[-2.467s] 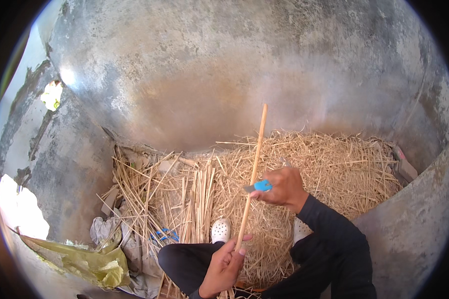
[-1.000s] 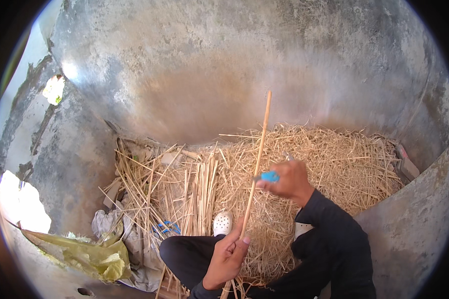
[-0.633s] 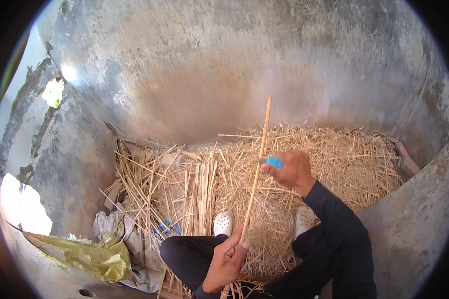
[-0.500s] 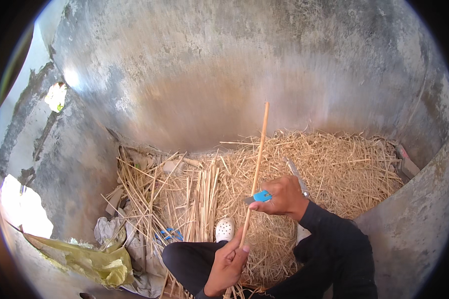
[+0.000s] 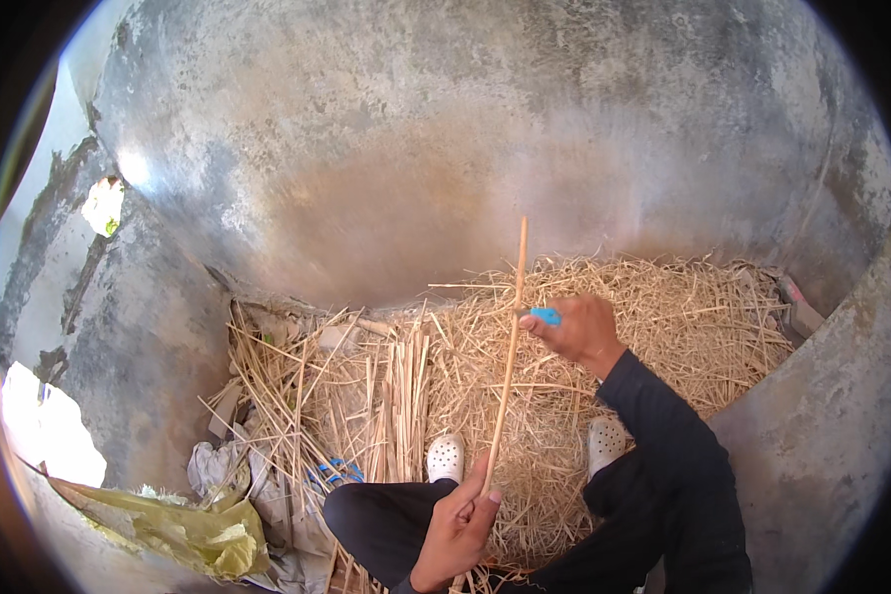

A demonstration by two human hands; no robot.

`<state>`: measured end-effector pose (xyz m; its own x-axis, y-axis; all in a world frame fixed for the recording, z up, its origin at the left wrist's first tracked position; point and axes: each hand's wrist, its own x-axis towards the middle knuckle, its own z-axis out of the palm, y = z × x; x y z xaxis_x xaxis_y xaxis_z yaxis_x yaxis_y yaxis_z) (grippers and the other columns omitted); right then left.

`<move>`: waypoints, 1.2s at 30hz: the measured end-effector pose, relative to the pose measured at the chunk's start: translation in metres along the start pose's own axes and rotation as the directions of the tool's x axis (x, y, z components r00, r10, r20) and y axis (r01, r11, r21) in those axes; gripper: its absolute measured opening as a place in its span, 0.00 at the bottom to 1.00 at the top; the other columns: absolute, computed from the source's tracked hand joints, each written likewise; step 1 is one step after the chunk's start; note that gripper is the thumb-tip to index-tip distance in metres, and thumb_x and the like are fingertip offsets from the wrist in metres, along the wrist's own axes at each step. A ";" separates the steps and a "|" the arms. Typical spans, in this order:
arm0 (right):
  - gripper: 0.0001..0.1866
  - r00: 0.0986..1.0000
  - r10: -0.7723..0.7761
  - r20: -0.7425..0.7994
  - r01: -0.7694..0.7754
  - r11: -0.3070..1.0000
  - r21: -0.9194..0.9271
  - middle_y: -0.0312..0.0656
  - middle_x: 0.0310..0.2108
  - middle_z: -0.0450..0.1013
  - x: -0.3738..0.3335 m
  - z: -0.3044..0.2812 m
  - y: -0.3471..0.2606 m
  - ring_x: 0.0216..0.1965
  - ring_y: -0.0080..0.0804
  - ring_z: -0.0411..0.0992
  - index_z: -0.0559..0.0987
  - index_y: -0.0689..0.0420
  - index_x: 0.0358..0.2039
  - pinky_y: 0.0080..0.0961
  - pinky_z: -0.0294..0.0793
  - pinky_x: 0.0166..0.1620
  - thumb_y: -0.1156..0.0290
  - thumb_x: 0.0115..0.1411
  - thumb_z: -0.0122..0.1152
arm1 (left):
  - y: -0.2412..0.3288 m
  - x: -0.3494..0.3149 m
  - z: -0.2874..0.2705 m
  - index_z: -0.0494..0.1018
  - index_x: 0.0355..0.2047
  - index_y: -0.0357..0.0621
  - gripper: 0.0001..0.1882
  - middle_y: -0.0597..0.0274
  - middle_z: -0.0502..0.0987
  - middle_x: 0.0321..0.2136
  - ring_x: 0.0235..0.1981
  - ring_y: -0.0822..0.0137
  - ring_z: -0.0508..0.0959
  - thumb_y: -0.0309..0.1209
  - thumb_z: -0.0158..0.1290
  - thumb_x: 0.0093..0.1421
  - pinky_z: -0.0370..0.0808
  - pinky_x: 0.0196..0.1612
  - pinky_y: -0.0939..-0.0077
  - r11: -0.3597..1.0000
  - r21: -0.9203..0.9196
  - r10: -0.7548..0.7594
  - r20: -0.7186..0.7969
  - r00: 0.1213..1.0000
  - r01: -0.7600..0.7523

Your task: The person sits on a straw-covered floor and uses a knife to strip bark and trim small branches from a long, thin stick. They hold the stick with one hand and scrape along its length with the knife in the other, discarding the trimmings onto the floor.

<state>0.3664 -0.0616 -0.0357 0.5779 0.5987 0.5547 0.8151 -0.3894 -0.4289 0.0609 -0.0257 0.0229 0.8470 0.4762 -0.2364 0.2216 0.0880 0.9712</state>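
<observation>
The grey concrete floor [image 5: 445, 178] carries a wide heap of dry straw [image 5: 663, 327] at the foot of a rough wall. Left of the heap lie longer loose stalks [image 5: 297, 396], and beyond those crumpled pale rags [image 5: 218, 465] and a yellow-green plastic sack [image 5: 188, 530]. Two white perforated clogs [image 5: 445, 457] stand on the heap's near edge.

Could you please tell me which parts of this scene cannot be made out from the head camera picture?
- Head view: the blade of the blue-handled tool is hidden by the right hand and the thin stick.
- The stick's lower end is covered by the left hand and cut off by the lower edge.
- The small blue thing in the straw is too small and half buried to identify.
</observation>
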 end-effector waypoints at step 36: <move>0.38 0.918 -0.387 0.084 0.367 0.912 0.185 0.38 0.07 0.65 -0.041 -0.013 -0.063 0.10 0.36 0.66 0.70 0.51 0.08 0.32 0.64 0.16 0.27 0.49 0.56 | -0.002 0.015 -0.012 0.56 0.66 0.36 0.27 0.78 0.63 0.24 0.23 0.87 0.56 0.24 0.46 0.68 0.53 0.24 0.90 0.992 0.098 0.088 -0.047 0.995 -0.083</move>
<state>0.2922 -0.0706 -0.0220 0.2121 0.7593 0.6153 0.9476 -0.0060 -0.3193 0.0675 -0.0084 0.0177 0.8394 0.5227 -0.1486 0.1968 -0.0375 0.9797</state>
